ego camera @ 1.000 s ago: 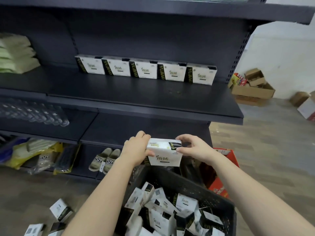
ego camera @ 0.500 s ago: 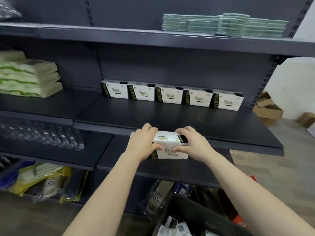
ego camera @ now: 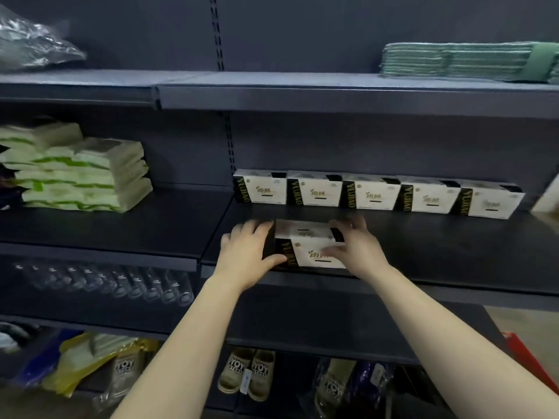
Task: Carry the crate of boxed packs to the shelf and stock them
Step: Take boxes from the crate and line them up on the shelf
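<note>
The left hand (ego camera: 248, 252) curls its fingers round the left end of a boxed pack (ego camera: 308, 247) and the right hand (ego camera: 355, 249) clamps the right end, at the front of the shelf (ego camera: 447, 255). Beyond the fingertips, apart from it, a row of five packs (ego camera: 375, 195) reads "YUJIAO". Left of the fingers lie green-and-white packets (ego camera: 81, 173). Below the wrists, the slippers (ego camera: 248, 373) read "YOY".

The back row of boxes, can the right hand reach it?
Probably yes. Only bare shelf lies between the right hand and the back row. But it grips a box with the left hand, so it must let go first.
</note>
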A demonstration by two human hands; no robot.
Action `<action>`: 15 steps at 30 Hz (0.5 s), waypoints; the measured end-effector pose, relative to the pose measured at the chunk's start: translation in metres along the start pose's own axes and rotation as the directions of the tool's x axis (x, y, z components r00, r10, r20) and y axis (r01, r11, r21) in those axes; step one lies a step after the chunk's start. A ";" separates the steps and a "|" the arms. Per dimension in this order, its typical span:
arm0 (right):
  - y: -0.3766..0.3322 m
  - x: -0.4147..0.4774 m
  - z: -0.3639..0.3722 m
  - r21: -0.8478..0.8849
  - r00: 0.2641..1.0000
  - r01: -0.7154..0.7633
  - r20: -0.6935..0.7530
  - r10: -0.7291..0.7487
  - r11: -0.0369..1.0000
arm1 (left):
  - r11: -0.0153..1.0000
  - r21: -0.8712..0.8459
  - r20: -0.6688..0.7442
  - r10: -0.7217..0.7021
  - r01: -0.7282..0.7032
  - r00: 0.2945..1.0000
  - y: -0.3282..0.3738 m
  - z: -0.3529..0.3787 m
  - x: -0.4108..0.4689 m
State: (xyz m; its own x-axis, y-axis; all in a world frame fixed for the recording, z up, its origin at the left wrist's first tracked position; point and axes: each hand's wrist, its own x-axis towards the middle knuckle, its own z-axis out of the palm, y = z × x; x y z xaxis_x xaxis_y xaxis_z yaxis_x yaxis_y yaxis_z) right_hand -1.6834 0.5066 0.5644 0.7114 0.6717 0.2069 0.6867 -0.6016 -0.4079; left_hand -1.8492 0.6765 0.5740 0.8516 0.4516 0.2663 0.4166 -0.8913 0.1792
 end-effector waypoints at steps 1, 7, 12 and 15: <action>-0.011 0.009 0.006 -0.008 1.000 -0.008 0.002 0.008 1.000 | 1.000 -0.001 0.002 -0.013 0.013 1.000 -0.012 -0.001 0.002; -0.067 0.058 0.039 -0.033 0.998 -0.043 0.044 0.045 0.999 | 0.997 -0.026 0.010 -0.076 0.076 0.997 -0.069 -0.004 0.017; -0.091 0.097 0.058 -0.055 0.999 -0.031 -0.016 0.031 0.998 | 0.992 -0.054 -0.001 -0.111 0.111 0.994 -0.103 -0.001 0.025; -0.095 0.117 0.068 -0.078 0.999 -0.013 -0.053 0.009 0.997 | 0.988 -0.077 0.032 -0.133 0.136 0.991 -0.118 0.005 0.029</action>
State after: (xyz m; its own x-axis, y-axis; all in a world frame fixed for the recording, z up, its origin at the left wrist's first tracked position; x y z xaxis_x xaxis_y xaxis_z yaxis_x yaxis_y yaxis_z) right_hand -1.6757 0.6720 0.5674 0.7243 0.6426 0.2500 0.6871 -0.6422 -0.3399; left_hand -1.8722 0.7945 0.5556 0.7980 0.5650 0.2099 0.5024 -0.8159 0.2862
